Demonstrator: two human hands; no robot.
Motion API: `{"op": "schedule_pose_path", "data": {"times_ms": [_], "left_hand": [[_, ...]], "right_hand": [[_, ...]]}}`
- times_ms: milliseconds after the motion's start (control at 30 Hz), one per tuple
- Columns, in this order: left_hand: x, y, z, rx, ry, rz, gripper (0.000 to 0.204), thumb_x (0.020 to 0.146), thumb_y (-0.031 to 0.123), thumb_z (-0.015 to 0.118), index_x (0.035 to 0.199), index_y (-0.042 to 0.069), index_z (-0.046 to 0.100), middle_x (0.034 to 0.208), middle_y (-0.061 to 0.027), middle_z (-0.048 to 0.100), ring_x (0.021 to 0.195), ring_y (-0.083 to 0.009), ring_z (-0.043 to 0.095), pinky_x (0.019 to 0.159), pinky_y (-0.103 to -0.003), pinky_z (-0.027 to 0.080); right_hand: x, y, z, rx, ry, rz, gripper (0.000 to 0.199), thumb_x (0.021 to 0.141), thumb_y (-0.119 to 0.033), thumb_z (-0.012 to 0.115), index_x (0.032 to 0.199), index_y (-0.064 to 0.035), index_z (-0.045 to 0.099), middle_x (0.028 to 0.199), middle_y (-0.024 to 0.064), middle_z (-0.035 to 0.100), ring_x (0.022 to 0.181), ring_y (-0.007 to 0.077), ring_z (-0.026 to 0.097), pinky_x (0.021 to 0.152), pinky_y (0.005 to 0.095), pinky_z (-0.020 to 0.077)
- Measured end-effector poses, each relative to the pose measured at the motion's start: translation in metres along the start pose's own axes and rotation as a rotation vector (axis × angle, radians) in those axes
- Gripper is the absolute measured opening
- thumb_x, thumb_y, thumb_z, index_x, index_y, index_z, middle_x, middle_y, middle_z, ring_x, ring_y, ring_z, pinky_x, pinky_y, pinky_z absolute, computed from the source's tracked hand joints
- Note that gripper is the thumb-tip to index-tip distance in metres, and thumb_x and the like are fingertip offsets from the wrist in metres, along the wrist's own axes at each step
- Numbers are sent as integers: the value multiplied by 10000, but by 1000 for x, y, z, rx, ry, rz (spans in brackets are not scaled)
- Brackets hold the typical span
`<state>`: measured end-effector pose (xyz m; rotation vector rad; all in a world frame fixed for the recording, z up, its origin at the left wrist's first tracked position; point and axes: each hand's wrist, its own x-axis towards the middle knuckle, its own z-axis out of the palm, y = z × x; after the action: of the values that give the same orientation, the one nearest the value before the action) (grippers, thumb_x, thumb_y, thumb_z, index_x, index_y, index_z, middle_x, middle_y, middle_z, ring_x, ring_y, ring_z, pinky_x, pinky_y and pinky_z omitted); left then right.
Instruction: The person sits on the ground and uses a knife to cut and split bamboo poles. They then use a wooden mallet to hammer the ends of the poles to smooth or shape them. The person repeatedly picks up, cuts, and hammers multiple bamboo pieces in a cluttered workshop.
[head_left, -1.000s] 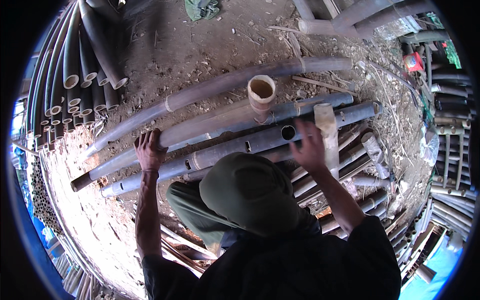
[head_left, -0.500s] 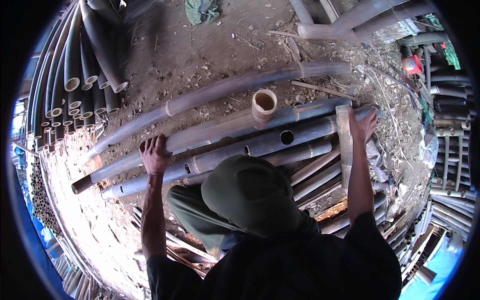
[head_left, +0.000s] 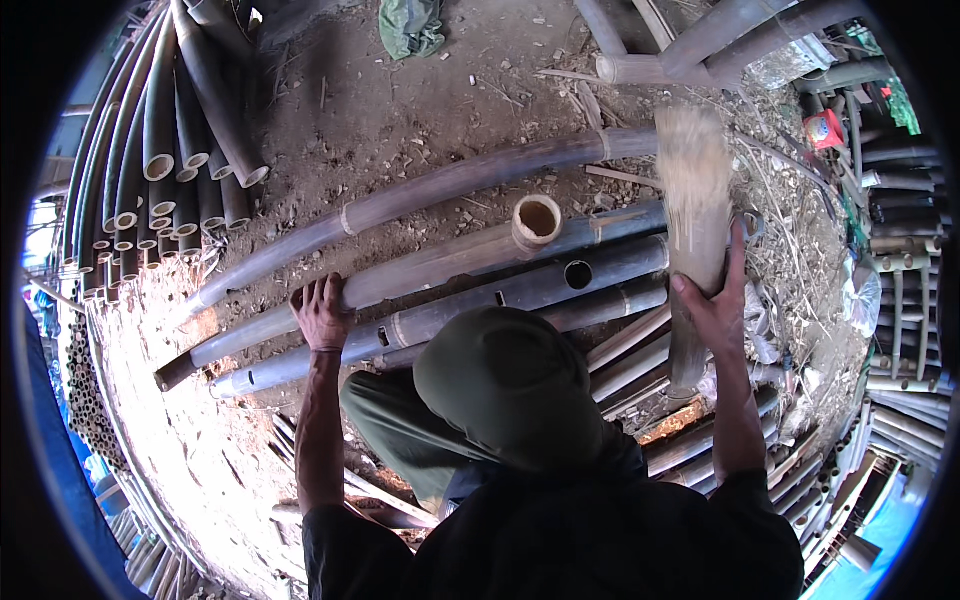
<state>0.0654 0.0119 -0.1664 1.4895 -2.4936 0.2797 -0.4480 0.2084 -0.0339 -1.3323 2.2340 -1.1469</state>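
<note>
My left hand (head_left: 322, 312) is wrapped over a brown bamboo pole (head_left: 425, 280) lying aslant on the ground. A short open bamboo tube (head_left: 537, 222) stands up from that pole's right part. In my right hand (head_left: 715, 305) is a pale, thick piece of wood (head_left: 690, 240), its thumb and fingers around it. The wood's upper end looks smeared or frayed; its lower end points toward my knees. Nearer to me lies a dark bamboo pole (head_left: 450, 315) with small slots and one round hole. My bent knee in olive trousers (head_left: 505, 385) covers part of the poles.
Beyond lies a long bamboo pole (head_left: 400, 200). Stacked poles (head_left: 160, 120) lean at the far left, and thick bamboo pieces (head_left: 640, 70) lie at the far right. Split bamboo (head_left: 640, 360) is on my near right. Chips litter the ground, where a green bag (head_left: 411, 28) lies.
My right hand has come off the pole's right end and nearer to me, onto the piece of wood, whose upper end has swung away from me. My left hand stays on its pole.
</note>
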Motion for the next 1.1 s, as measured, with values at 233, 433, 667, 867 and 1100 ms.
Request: {"op": "schedule_pose_path", "data": {"times_ms": [233, 433, 667, 867, 1100], "left_hand": [[-8, -2, 12, -15, 10, 9, 499, 628, 161, 721, 1112, 170, 600, 1014, -62, 630, 1002, -266, 585, 918, -481, 406], [-2, -1, 13, -27, -52, -40, 514, 635, 197, 755, 1123, 181, 594, 1023, -45, 635, 1023, -261, 584, 940, -478, 397], [-4, 0, 8, -30, -170, -98, 443, 655, 151, 760, 1058, 163, 577, 1040, -68, 627, 1042, -278, 572, 997, -482, 361], [12, 1, 10, 97, -320, -154, 516, 651, 161, 777, 1104, 137, 533, 1069, -78, 607, 1112, -296, 549, 1048, -523, 332], [42, 6, -4, 7, -576, -210, 474, 626, 191, 781, 1066, 180, 603, 1050, -52, 630, 1102, -282, 568, 937, -487, 406]], "right_hand": [[7, -63, 7, -246, -534, -211, 946, 758, -195, 766, 1477, 77, 214, 1384, 283, 436, 1235, 355, 511, 1039, 429, 417], [-7, -58, 35, 227, -71, -491, 1011, 729, -217, 796, 1500, 19, 186, 1192, 229, 556, 1055, 361, 615, 927, 443, 503], [21, -97, 25, -80, -160, -541, 978, 688, -259, 809, 1516, -210, 290, 1119, 211, 559, 918, 385, 643, 804, 482, 552], [73, -78, 19, -425, -635, -225, 976, 722, -292, 796, 1520, -125, 261, 1287, 273, 521, 1146, 423, 571, 984, 476, 478], [50, 60, -19, 564, -409, 347, 785, 762, -256, 777, 1389, 17, 391, 1200, 151, 596, 1065, 255, 618, 932, 386, 517]]}}
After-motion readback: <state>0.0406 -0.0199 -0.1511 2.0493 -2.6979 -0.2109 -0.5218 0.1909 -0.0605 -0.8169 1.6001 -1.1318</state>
